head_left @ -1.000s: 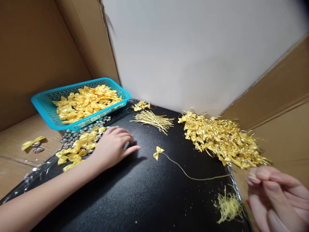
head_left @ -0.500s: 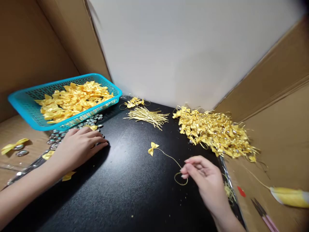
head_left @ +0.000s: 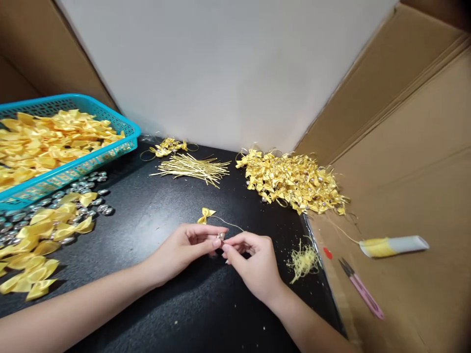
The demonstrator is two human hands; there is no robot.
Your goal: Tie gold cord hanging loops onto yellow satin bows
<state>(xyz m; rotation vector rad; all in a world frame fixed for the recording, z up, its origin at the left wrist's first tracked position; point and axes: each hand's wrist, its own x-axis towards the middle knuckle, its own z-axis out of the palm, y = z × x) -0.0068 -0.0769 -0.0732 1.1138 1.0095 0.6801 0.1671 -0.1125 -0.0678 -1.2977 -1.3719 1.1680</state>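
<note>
My left hand and my right hand meet over the black mat, fingertips pinched together. Between them sits a small silver bead, held by the left fingertips. The right fingers pinch a thin gold thread that runs up to a small yellow ribbon bow lying on the mat just behind the hands.
A teal basket of yellow bows stands at the left, with loose bows and silver beads in front. Behind lie cut gold threads and a heap of finished bows. Thread scraps, pink scissors and a thread spool lie at the right.
My left hand left the beads at the left and came to the middle with a bead. My right hand moved left along the thread to meet it. The view swung right.
</note>
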